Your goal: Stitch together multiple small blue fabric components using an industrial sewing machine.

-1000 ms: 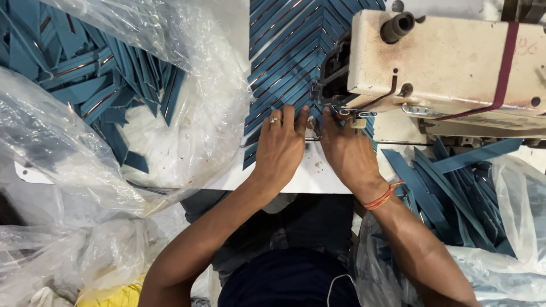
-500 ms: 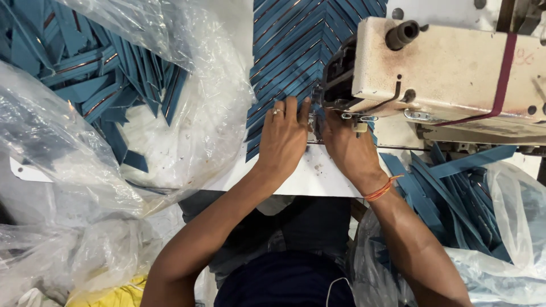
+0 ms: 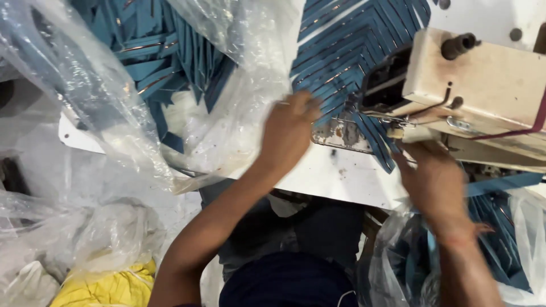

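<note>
My left hand (image 3: pixel 290 132) reaches up at the centre, its fingers curled where the clear plastic bag (image 3: pixel 239 113) meets the fanned pile of blue fabric strips (image 3: pixel 347 62). Whether it grips anything is unclear. My right hand (image 3: pixel 433 177) is blurred, just below the head of the cream sewing machine (image 3: pixel 483 85), next to a blue strip (image 3: pixel 378 150) that hangs over the white table (image 3: pixel 335 173) by the needle plate. An orange band is on that wrist. I cannot see whether the right hand's fingers hold a strip.
More blue strips (image 3: pixel 170 62) lie in open plastic at upper left. Crumpled clear bags (image 3: pixel 85 227) fill the left side, with yellow cloth (image 3: pixel 108 287) at the bottom. A bag of blue strips (image 3: pixel 500 239) hangs at lower right.
Both hands have left the needle area. The left hand moved left toward the plastic bag. The right hand dropped down and right, blurred by motion.
</note>
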